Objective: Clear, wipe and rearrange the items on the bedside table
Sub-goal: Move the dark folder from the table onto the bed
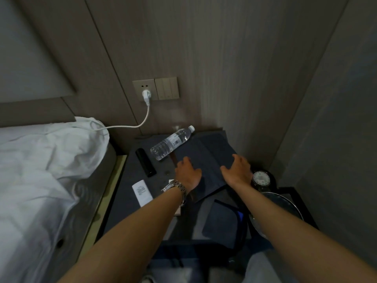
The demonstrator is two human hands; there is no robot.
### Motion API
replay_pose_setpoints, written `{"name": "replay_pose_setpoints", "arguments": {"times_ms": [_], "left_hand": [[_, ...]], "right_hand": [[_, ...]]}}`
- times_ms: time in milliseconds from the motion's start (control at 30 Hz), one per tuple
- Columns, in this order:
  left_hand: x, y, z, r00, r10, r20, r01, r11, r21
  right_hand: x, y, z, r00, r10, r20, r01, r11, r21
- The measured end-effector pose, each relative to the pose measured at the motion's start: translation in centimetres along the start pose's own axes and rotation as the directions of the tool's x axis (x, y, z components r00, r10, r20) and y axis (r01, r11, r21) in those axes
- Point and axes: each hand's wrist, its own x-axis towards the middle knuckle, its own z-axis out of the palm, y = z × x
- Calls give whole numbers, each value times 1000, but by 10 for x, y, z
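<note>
A large dark blue folder (208,152) lies on the dark bedside table (163,170), towards the back right. My left hand (186,172) rests on its left edge and my right hand (237,170) rests on its right part, fingers spread. A clear plastic water bottle (173,141) lies on its side, partly over the folder's back left corner. A black cylinder (145,165) lies left of the bottle. A white remote (142,192) sits near the table's left front. A small dark pouch (221,221) lies at the front.
A bed with white bedding (40,170) runs along the left. A white cable (140,121) hangs from the wall socket (145,89) to the bed. A round dial object (261,179) and a glass-lidded vessel (281,209) stand on the right. Walls close the back and right.
</note>
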Motion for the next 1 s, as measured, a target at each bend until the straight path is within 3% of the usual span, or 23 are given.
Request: {"name": "replay_pose_setpoints", "arguments": {"times_ms": [167, 300, 567, 800, 1000], "left_hand": [[18, -3, 11, 996, -76, 43, 79, 994, -73], [28, -1, 23, 992, -118, -39, 119, 993, 20], [33, 6, 30, 966, -255, -43, 252, 966, -56], [23, 16, 25, 961, -234, -149, 178, 932, -316], [4, 47, 29, 969, -149, -199, 26, 857, -515]], "right_hand": [[20, 10, 9, 994, 81, 75, -79, 997, -26], [28, 12, 12, 997, 59, 57, -57, 998, -35], [28, 15, 15, 996, 79, 42, -77, 996, -52], [28, 13, 3, 984, 167, 68, -175, 972, 157], [19, -1, -6, 971, 190, 145, -235, 869, 436]]}}
